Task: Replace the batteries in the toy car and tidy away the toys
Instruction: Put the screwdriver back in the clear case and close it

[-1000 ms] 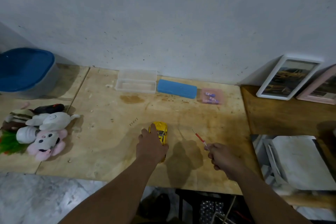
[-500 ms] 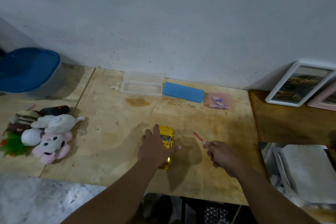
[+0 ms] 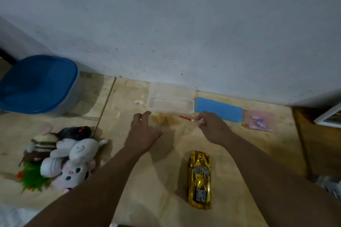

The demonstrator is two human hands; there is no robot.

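The shiny yellow toy car (image 3: pixel 199 179) rests on its wheels on the wooden table (image 3: pixel 258 153), between my two forearms and near the front edge. My left hand (image 3: pixel 143 132) hovers open over the table, fingers spread, just in front of an open clear plastic case (image 3: pixel 170 103). My right hand (image 3: pixel 212 128) grips a small red-handled screwdriver (image 3: pixel 186 118), its tip pointing left toward the case. A pile of plush toys (image 3: pixel 62 158) lies at the left.
A blue lid (image 3: pixel 218 109) lies right of the clear case by the wall. A pink packet of batteries (image 3: pixel 259 123) sits further right. A blue-lidded bin (image 3: pixel 36 84) stands at the far left. A picture frame (image 3: pixel 330 116) leans at the right.
My left hand has let go of the car and moved forward toward the clear case. My right hand has carried the screwdriver forward too. The view has shifted closer to the table.
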